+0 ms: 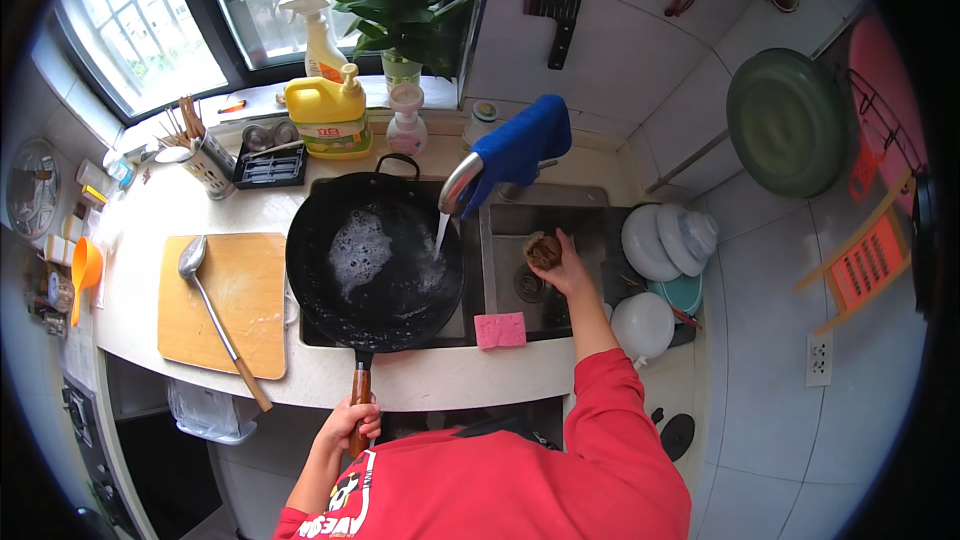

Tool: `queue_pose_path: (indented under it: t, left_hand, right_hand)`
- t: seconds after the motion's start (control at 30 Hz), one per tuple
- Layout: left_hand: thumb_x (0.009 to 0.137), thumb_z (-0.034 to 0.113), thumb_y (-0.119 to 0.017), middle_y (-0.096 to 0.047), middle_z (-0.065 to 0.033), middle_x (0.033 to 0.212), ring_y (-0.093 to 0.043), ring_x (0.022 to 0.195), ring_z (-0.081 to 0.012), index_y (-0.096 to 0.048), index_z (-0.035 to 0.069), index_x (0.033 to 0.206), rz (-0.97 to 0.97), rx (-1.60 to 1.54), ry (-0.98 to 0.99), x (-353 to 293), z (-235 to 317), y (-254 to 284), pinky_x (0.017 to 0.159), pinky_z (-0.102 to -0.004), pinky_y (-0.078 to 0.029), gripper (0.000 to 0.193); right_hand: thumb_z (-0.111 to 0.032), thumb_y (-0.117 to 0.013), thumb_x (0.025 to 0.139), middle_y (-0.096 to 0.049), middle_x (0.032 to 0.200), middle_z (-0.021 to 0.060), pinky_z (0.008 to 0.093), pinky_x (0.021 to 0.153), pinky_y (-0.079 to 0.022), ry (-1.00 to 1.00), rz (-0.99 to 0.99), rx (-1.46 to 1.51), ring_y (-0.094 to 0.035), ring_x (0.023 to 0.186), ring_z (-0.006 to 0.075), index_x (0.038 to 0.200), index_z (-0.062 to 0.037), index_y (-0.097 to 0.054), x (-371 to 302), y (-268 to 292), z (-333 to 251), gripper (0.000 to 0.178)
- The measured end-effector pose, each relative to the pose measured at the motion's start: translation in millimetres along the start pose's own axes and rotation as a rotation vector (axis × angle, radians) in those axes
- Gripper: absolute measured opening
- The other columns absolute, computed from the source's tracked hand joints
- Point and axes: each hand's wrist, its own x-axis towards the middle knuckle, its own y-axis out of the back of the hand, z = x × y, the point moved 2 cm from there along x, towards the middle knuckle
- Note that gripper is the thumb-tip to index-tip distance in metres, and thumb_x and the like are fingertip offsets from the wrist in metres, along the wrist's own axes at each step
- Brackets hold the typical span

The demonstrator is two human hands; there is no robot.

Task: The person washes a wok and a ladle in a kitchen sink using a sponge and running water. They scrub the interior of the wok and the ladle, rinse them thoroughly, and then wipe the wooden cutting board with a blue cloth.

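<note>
A black wok (395, 315) lies over the left sink basin, with white foam and water inside. My left hand (352, 424) is closed around its brown wooden handle (362, 380). From the metal faucet (458, 183) a stream of water runs into the wok. My right hand (570, 272) is closed on a brown, rounded scrubber (542, 251), held over the right sink basin (507, 302) near its drain; its exact kind is hard to make out. On the sink's front edge, between the wok and my right arm, sits a pink sponge (500, 330).
A ladle (215, 305) lies across a wooden cutting board (190, 330) at left. White bowls (645, 325) stand right of the sink. Behind are a yellow detergent jug (328, 120), a pump bottle (406, 125) and a blue cloth (515, 152) draped over the faucet.
</note>
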Motion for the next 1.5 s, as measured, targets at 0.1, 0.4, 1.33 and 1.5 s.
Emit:
queue_pose_path:
  t: [0.1, 0.4, 1.33, 1.5]
  left_hand:
    - [0.079, 0.0, -0.053, -0.038, -0.0022, 0.051, -0.038, 0.04, -0.011, -0.039, 0.006, 0.077, 0.099, 0.084, -0.039, -4.2, 5.6, -11.4, 0.043, -0.0273, -0.035, 0.015]
    - [0.075, -0.006, -0.054, -0.039, -0.0036, 0.051, -0.042, 0.041, -0.0135, -0.038, 0.004, 0.083, 0.348, 0.281, -0.133, -3.4, 2.8, -28.1, 0.041, -0.0295, -0.038, 0.02]
    - [0.072, -0.002, -0.057, -0.047, -0.0051, 0.055, -0.048, 0.038, -0.0154, -0.041, -0.002, 0.095, 0.557, 0.551, -0.282, 11.6, -3.6, -37.6, 0.036, -0.0284, -0.038, 0.028]
    - [0.071, -0.002, -0.057, -0.048, -0.0056, 0.057, -0.048, 0.039, -0.0151, -0.041, -0.002, 0.095, 0.61, 0.6, -0.257, 7.4, 2.2, -42.8, 0.037, -0.0281, -0.038, 0.029]
  right_hand:
    - [-0.016, -0.057, 0.086, -0.05, 0.119, 0.0077, 0.0474, 0.091, -0.042, 0.018, -0.093, -0.01, -0.048, 0.111, 0.0267, 0.118, -0.0153, -0.049, -1.6, 0.4, -2.8, 0.033]
    - [-0.007, -0.057, 0.085, -0.051, 0.114, 0.0078, 0.0377, 0.073, -0.055, 0.293, 0.073, -0.875, -0.056, 0.099, 0.0227, 0.117, -0.0099, -0.051, -2.5, -14.3, 3.5, 0.033]
    - [-0.014, -0.053, 0.085, -0.064, 0.091, 0.0105, 0.0328, 0.065, -0.051, 0.691, -0.154, -0.411, -0.063, 0.074, 0.0214, 0.113, -0.003, -0.058, 74.3, -39.2, -95.1, 0.03]
    - [-0.022, -0.059, 0.077, -0.063, 0.075, 0.0224, 0.0384, 0.069, -0.049, 1.137, 0.57, -1.418, -0.063, 0.075, 0.0337, 0.076, 0.0016, -0.065, 84.3, -87.8, -112.4, 0.024]
